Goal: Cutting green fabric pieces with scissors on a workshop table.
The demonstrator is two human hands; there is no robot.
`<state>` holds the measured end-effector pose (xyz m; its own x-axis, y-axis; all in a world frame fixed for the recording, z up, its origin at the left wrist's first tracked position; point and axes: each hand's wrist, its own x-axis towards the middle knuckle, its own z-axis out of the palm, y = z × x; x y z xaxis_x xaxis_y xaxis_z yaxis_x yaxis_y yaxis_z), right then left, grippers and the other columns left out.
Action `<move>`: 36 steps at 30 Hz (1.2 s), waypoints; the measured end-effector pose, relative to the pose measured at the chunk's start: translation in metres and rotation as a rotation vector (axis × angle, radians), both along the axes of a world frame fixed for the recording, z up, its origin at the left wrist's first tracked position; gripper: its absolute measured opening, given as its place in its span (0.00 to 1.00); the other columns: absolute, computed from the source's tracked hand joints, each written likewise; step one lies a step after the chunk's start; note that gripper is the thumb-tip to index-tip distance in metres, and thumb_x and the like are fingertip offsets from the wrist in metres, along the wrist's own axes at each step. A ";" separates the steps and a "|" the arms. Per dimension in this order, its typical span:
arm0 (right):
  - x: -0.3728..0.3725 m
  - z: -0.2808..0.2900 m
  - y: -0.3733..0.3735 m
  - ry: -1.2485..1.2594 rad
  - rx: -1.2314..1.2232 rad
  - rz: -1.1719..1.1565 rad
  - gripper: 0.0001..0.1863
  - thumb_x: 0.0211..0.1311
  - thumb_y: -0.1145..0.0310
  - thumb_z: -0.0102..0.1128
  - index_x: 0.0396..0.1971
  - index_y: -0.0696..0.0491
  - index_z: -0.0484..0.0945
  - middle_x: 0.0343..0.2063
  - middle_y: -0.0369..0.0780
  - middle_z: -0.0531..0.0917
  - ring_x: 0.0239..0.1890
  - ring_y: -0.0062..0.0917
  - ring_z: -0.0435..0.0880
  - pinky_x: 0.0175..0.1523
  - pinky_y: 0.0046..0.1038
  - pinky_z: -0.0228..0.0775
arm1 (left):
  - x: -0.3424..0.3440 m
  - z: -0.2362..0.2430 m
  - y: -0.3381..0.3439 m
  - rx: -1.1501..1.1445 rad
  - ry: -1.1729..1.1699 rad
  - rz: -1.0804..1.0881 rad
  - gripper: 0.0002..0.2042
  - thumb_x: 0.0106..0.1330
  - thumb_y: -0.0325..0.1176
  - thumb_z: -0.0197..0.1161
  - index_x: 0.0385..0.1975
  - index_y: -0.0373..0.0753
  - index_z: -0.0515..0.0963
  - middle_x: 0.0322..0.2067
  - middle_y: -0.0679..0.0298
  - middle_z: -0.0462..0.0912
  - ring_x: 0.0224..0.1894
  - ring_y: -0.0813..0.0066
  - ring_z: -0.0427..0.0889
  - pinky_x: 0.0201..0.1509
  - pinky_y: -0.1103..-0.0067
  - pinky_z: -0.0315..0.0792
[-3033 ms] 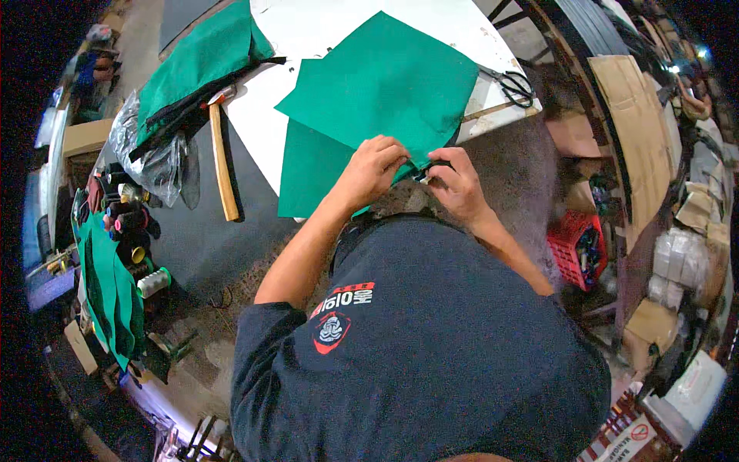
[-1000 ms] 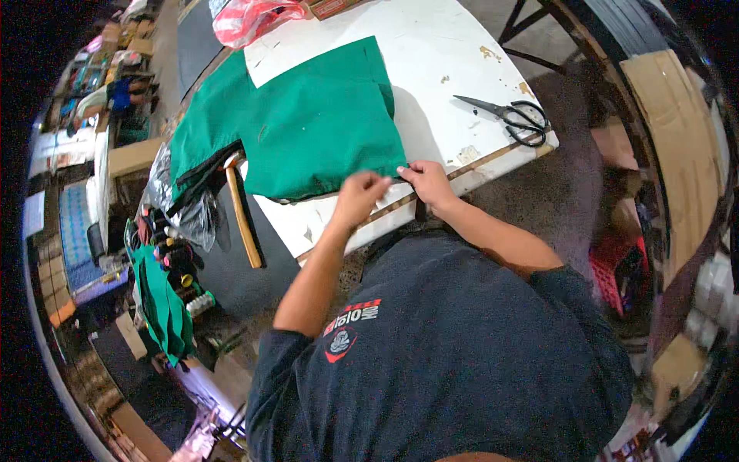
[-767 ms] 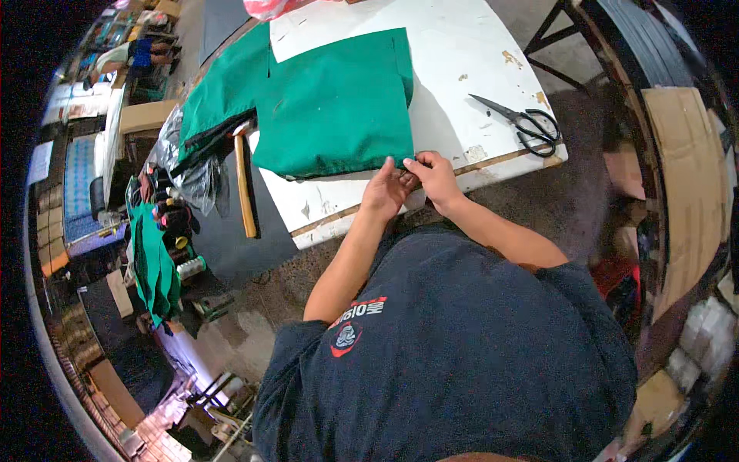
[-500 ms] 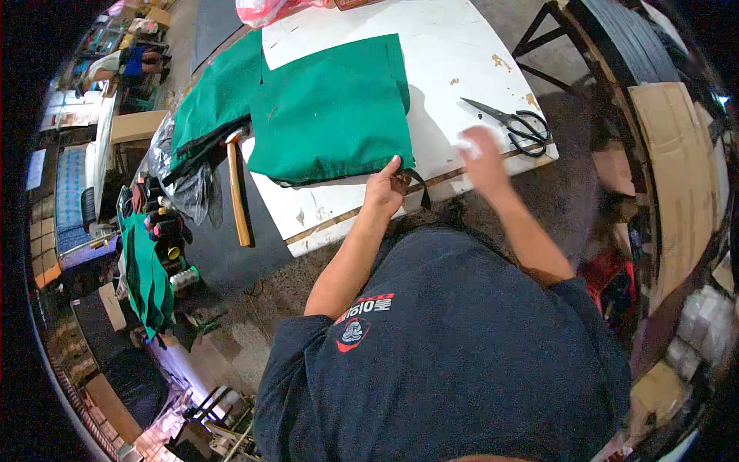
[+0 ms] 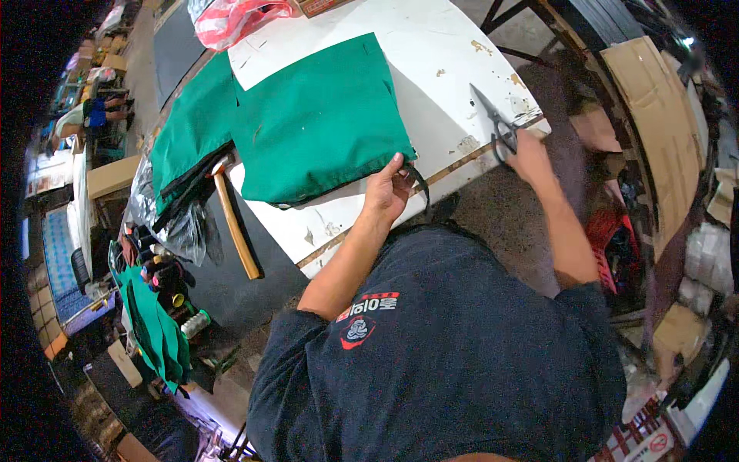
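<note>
Squarish matte green fabric lies just beyond our left hand, its corner pinched; our right hand holds pointed scissors.

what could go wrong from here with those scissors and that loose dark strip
The scissors have a bare pointed tip; swung toward the left hand, they might nick it or the green fabric it pinches.

The dark strip dangles beside that hand, so it could snag or twist as the right hand brings the blades over.
</note>
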<state>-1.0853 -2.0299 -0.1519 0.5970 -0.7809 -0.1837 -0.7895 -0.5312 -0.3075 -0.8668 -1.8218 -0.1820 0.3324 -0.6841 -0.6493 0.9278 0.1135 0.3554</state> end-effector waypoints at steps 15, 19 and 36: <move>0.056 -0.011 0.192 -0.779 1.027 -0.056 0.31 0.56 0.48 0.60 0.50 0.54 0.63 0.29 0.33 0.67 0.32 0.19 0.65 0.36 0.22 0.61 | 0.014 0.048 -0.004 -0.045 0.050 0.000 0.05 0.57 0.28 0.64 0.30 0.43 0.75 0.26 0.71 0.77 0.26 0.80 0.73 0.32 0.81 0.70; 0.067 -0.011 0.194 -0.755 0.970 -0.060 0.31 0.57 0.49 0.58 0.52 0.56 0.63 0.32 0.35 0.67 0.35 0.22 0.65 0.41 0.24 0.61 | 0.017 0.035 -0.001 -0.027 -0.027 -0.003 0.04 0.59 0.30 0.64 0.29 0.39 0.75 0.25 0.67 0.78 0.27 0.76 0.76 0.34 0.78 0.71; 0.063 -0.019 0.196 -0.719 0.946 -0.088 0.33 0.55 0.44 0.58 0.49 0.57 0.67 0.24 0.31 0.67 0.28 0.18 0.64 0.34 0.22 0.61 | 0.006 0.049 0.000 0.010 -0.118 0.104 0.05 0.56 0.26 0.63 0.30 0.36 0.75 0.27 0.65 0.78 0.27 0.74 0.77 0.31 0.80 0.71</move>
